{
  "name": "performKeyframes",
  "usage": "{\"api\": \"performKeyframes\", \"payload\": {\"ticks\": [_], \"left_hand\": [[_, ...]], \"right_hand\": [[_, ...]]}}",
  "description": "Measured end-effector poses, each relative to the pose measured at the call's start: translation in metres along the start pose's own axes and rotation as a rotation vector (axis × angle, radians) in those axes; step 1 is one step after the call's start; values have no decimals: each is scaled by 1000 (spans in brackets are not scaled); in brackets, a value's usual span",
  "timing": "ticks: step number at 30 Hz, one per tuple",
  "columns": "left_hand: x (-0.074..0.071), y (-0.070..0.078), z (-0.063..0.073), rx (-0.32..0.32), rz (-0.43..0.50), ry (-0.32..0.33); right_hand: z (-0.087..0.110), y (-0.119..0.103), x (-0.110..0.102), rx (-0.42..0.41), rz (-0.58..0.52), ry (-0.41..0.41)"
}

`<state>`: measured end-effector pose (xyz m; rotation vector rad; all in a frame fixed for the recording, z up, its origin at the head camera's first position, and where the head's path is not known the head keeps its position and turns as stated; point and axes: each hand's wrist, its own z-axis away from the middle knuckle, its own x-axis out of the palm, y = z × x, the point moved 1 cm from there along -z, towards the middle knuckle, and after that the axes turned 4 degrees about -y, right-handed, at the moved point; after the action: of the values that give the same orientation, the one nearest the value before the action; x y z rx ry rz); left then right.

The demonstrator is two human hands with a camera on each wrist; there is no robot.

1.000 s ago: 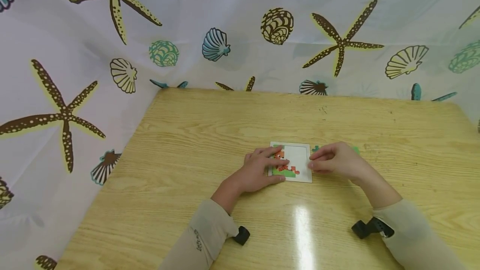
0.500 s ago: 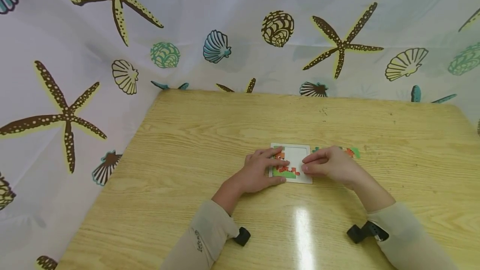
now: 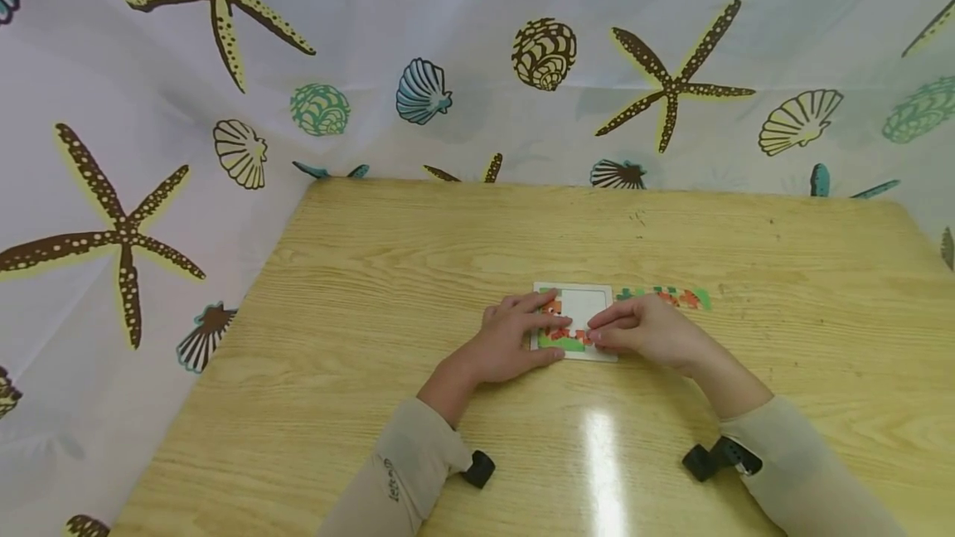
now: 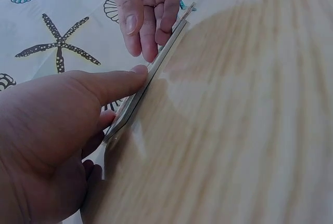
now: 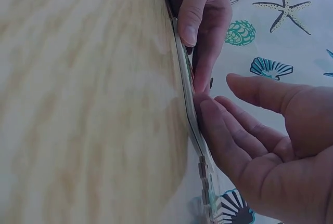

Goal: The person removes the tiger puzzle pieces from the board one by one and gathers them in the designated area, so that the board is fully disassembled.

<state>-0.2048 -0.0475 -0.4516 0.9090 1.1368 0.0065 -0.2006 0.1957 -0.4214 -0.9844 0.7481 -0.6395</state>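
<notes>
A small jigsaw puzzle in a white frame (image 3: pixel 572 285) lies on the wooden table, its left and lower parts filled with orange and green pieces (image 3: pixel 561 343). My left hand (image 3: pixel 507 342) rests with spread fingers over its left side; the thumb (image 4: pixel 122 84) lies along the near edge of the frame in the left wrist view. My right hand (image 3: pixel 656 334) reaches in from the right, fingertips down at the orange part by the lower right. In the right wrist view, the thumb (image 5: pixel 260 90) stands apart from the other fingers, which touch down at the puzzle. The spot under the fingertips is hidden.
Several loose puzzle pieces (image 3: pixel 690 298) in orange, green and teal lie in a row just right of the frame. A white cloth (image 3: pixel 477 106) printed with shells and starfish hangs behind the table (image 3: pixel 358 305) and at its sides.
My right hand has moved left from the frame's right edge to the orange pieces inside, uncovering more of the loose pieces. The left hand stays in place.
</notes>
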Motion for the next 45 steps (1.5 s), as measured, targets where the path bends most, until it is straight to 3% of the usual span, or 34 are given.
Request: {"api": "performKeyframes", "payload": {"ticks": [13,22,34,45], "left_hand": [[-3,0,2,8,7,4],[-2,0,2,10,10,9],[-2,2,1,14,25,4],[0,2,0,10,31,10]], "right_hand": [[-2,-4,0,-27,21,-29],[1,-7,0,11,15,-35],[3,-8,0,42,-24,-12],[1,-4,1,45,-140,0]]}}
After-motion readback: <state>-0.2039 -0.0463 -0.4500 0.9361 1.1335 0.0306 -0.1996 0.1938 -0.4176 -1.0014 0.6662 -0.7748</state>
